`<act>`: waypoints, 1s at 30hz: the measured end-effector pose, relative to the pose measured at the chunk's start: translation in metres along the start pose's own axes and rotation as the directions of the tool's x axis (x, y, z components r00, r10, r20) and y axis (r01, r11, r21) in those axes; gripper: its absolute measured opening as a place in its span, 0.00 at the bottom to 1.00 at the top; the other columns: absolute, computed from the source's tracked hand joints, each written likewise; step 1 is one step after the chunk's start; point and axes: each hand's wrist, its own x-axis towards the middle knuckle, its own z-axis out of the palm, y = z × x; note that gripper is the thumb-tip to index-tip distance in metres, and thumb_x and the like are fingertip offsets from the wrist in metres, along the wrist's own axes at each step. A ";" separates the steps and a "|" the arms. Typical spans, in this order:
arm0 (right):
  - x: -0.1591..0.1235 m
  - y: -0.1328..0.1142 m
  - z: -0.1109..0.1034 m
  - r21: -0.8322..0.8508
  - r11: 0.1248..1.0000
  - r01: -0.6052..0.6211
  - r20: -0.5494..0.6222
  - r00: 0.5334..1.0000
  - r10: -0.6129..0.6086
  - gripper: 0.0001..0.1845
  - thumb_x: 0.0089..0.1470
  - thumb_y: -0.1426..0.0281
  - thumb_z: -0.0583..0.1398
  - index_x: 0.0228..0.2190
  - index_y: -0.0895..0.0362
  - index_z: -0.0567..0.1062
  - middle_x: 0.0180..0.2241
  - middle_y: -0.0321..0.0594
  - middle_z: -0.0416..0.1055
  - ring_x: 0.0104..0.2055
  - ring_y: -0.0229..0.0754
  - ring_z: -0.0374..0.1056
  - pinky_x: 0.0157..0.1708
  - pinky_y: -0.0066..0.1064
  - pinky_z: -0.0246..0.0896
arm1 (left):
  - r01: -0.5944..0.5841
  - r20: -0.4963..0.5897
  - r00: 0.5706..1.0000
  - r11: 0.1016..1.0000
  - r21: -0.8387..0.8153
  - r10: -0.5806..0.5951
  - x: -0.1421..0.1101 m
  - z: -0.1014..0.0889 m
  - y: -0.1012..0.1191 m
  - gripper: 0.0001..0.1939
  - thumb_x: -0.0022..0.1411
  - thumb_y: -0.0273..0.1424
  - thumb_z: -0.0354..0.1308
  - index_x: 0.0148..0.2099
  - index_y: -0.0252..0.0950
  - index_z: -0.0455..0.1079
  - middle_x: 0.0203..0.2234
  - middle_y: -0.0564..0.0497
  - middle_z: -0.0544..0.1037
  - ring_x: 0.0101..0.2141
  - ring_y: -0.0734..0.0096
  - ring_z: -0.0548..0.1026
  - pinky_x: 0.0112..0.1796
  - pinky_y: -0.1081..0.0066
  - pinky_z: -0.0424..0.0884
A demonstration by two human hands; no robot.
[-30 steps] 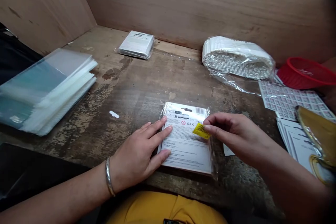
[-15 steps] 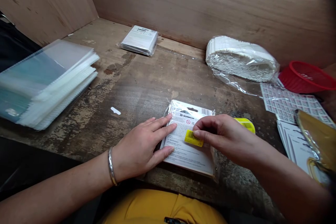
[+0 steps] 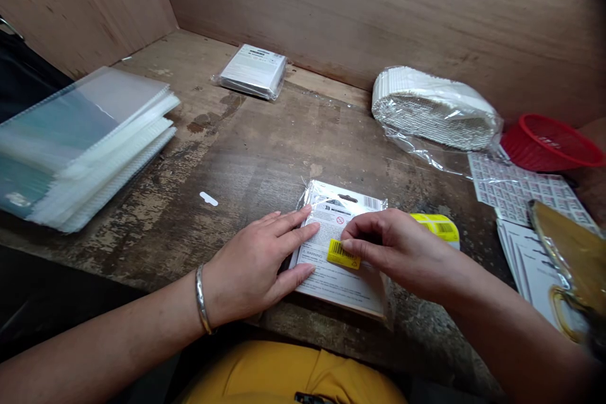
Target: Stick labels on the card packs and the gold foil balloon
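- Packet (image 3: pixel 341 290): flat white card pack in a clear plastic sleeve, printed side up w/ warning text & barcode, on the wooden table (image 3: pixel 246 151), right in front of the person. Long axis runs roughly away from the person, slightly tilted.
- Yellow barcode sticker (image 3: pixel 341 254): lies on the packet's face around mid-height, long axis roughly crosswise, so approx square to the packet's long axis. Can't tell if it's stuck down.
- R hand (image 3: pixel 402 252): the nearer hand to the sticker, coming in from the right. R fingers (image 3: pixel 364 233) are clenched on the sticker's right end, so the sticker points left from the fingertips, toward the other hand.
- L hand (image 3: pixel 255 271): lies on the packet's left part, L fingers (image 3: pixel 293 237) spread & released, grasping nothing, holding the packet flat. Silver bangle (image 3: pixel 202 298) on that wrist.
- Yellow label roll (image 3: pixel 438 226): just beyond the R hand, near the packet's right edge.
- Left side of table: stack of clear plastic sleeves (image 3: pixel 85 148).
- Far side: wrapped packet (image 3: pixel 253 72), bagged bundle of white strips (image 3: pixel 435 107).
- Right side: red plastic basket (image 3: pixel 552 142), label sheet (image 3: pixel 516 186), white cards (image 3: pixel 530 259), gold foil item (image 3: pixel 568 259), partly cut off.
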 end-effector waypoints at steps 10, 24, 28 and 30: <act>0.002 -0.002 0.006 -0.127 0.992 -0.006 -0.054 0.999 -0.001 0.12 0.56 0.64 0.55 0.26 0.56 0.75 0.24 0.35 0.71 0.26 0.37 0.61 0.25 0.28 0.55 | -0.001 -0.004 1.000 1.000 -0.003 0.001 0.001 0.000 0.000 0.26 0.65 0.40 0.52 0.62 0.37 0.61 0.64 0.44 0.59 0.60 0.62 0.62 0.59 0.58 0.60; 0.000 -0.002 0.013 -0.298 0.954 -0.012 -0.133 0.991 -0.029 0.10 0.55 0.68 0.56 0.26 0.53 0.75 0.24 0.32 0.73 0.26 0.36 0.65 0.27 0.28 0.54 | -0.091 -0.066 0.993 0.995 0.040 0.093 -0.004 0.005 0.002 0.21 0.68 0.34 0.50 0.62 0.47 0.62 0.64 0.40 0.57 0.60 0.54 0.62 0.56 0.51 0.62; 0.000 -0.002 0.020 -0.338 0.941 0.001 -0.167 0.984 -0.060 0.08 0.53 0.70 0.57 0.24 0.53 0.73 0.23 0.31 0.71 0.25 0.36 0.64 0.25 0.28 0.54 | -0.148 -0.030 0.988 0.979 0.139 0.153 -0.005 0.007 0.005 0.18 0.68 0.31 0.50 0.58 0.49 0.67 0.62 0.38 0.60 0.59 0.45 0.63 0.54 0.44 0.62; -0.002 -0.001 0.022 -0.402 0.916 -0.014 -0.212 0.974 -0.078 0.06 0.53 0.69 0.58 0.25 0.54 0.72 0.23 0.32 0.71 0.25 0.38 0.65 0.25 0.29 0.55 | -0.146 -0.004 0.989 0.975 0.166 0.148 -0.004 0.005 0.006 0.18 0.68 0.32 0.49 0.58 0.50 0.66 0.61 0.39 0.62 0.58 0.43 0.63 0.54 0.43 0.63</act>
